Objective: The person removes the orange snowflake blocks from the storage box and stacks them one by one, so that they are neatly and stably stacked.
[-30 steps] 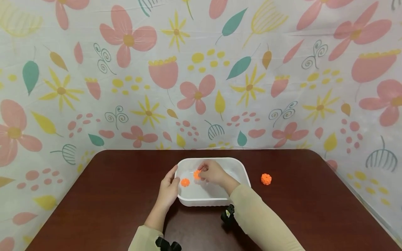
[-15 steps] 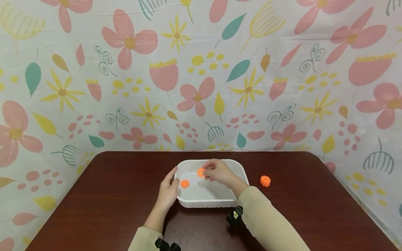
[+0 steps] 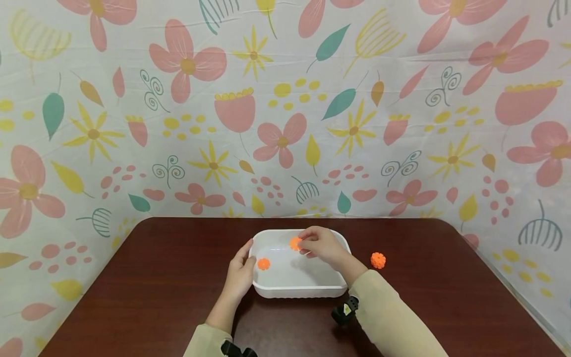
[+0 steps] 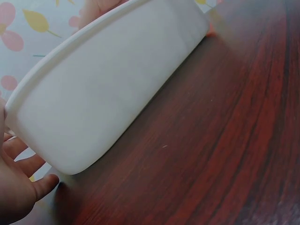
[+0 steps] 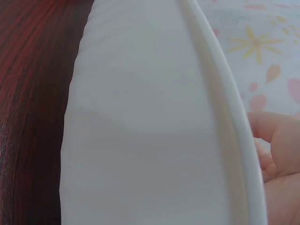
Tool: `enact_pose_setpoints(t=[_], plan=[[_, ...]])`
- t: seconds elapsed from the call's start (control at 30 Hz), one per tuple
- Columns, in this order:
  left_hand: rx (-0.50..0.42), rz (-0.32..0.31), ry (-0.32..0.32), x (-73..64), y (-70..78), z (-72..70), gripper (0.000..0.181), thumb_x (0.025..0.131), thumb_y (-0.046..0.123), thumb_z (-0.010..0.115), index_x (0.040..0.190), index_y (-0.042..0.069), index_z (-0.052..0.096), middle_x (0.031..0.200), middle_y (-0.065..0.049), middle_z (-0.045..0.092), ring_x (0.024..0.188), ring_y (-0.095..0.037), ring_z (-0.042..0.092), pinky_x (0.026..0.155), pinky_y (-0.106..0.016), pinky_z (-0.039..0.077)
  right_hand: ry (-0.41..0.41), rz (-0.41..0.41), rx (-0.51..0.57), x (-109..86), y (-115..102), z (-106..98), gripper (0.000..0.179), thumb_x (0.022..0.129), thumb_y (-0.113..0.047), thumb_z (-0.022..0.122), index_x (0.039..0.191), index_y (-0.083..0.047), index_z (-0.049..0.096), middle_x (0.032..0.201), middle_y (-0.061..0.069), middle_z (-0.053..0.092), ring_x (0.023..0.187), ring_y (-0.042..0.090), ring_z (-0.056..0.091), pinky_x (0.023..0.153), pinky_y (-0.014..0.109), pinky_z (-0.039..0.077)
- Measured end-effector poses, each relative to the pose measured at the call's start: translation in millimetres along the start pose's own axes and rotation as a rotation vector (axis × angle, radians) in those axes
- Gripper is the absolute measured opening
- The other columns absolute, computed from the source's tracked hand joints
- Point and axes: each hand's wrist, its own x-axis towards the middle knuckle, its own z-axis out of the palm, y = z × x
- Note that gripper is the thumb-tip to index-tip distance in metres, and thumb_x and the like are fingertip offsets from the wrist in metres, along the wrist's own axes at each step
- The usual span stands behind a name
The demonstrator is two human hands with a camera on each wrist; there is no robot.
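A white plastic tray [image 3: 300, 288] with rounded corners stands on the table. My left hand [image 3: 239, 271] grips its left end, thumb at the rim and fingers along the outer wall; the left wrist view shows this hand [image 4: 21, 183] at the tray's corner. My right hand [image 3: 324, 246] pinches an orange notched disc [image 3: 295, 243] over the tray's far part. Another orange disc [image 3: 263, 264] lies inside the tray near the left wall. In the right wrist view the tray wall [image 5: 140, 117] hides most of the right hand [image 5: 281, 159] and the disc.
An orange knobbly ball-shaped piece [image 3: 378, 260] lies on the dark red-brown table [image 3: 147, 287], right of the tray. Behind the table's far edge hangs a floral cloth [image 3: 281, 99]. Black wrist cameras [image 3: 345, 311] sit on both sleeves.
My right hand has moved right and slightly up off the tray floor, with the orange disc still between its fingertips. The left hand keeps its place on the tray.
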Motion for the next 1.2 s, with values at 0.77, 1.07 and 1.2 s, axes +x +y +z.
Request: enact_pose_setpoints(t=[0.77,1.07,1.2], plan=[[0.037,-0.010,0.008,-0.5,0.4,-1.9,0.048,0.096,0.011,0.042,0.144,0.011,0.040,0.145,-0.018,0.043,0.127,-0.032,0.046,0.096,-0.044,0.048,0.130,-0.008,0.070,-17.2,10.2,-35.6,0.024,0.090,-0.011,0.062,0.109,0.002,0.058,0.088,0.008,0.070,0.078,0.018,0.067,0.074,0.036,0.057],[0.021,-0.003,0.010,0.8,0.3,-2.7,0.048,0.096,0.011,0.042,0.144,0.011,0.040,0.143,-0.020,0.045,0.125,-0.033,0.048,0.094,-0.042,0.050,0.160,-0.027,0.121,-20.6,15.6,-52.1,0.030,0.090,-0.013,0.063,0.113,0.005,0.056,0.089,0.006,0.069,0.079,0.017,0.068,0.074,0.034,0.057],[0.025,-0.005,0.001,-1.2,-0.6,-0.3,0.048,0.096,0.011,0.042,0.144,0.010,0.040,0.144,-0.019,0.044,0.126,-0.032,0.048,0.096,-0.042,0.048,0.186,-0.028,0.139,-27.4,21.0,-60.1,0.030,0.090,-0.011,0.063,0.114,0.005,0.055,0.087,0.003,0.068,0.078,0.015,0.067,0.073,0.032,0.057]])
